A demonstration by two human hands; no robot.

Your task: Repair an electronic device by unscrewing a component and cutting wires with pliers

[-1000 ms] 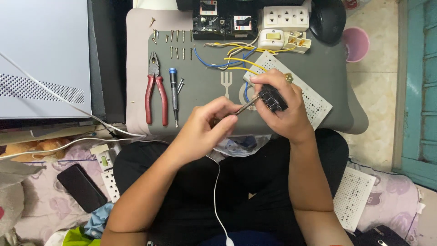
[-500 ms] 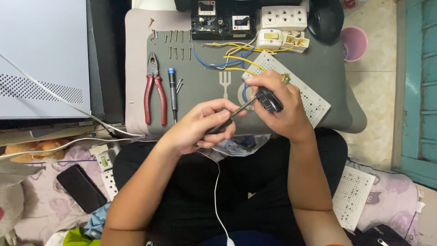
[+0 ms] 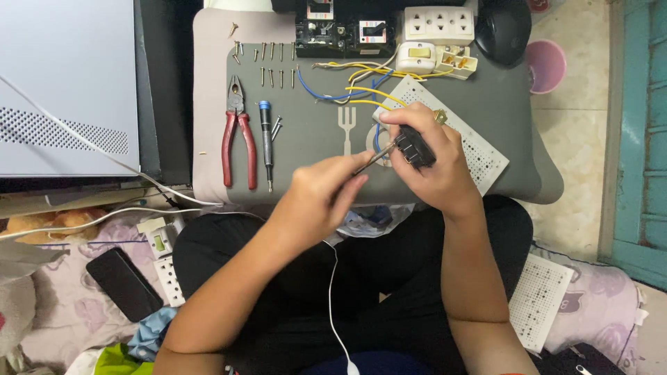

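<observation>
Screwdriver [image 3: 372,161] in left hand [image 3: 323,191] points up-right into black part [image 3: 415,146]

Worktop [image 3: 306,104]: grey, with a white fork motif. Pliers [image 3: 237,135]: red handles. Screwdriver [image 3: 265,139]: black shaft grip, blue cap. Wires [image 3: 347,87]: yellow and blue. Perforated board [image 3: 472,149]: white, dotted with small holes. Small block [image 3: 415,146] in the right hand [image 3: 431,167]: black. Socket strip [image 3: 439,25]: white. Cup [image 3: 546,65]: pink. Phone [image 3: 124,283]: black.
</observation>
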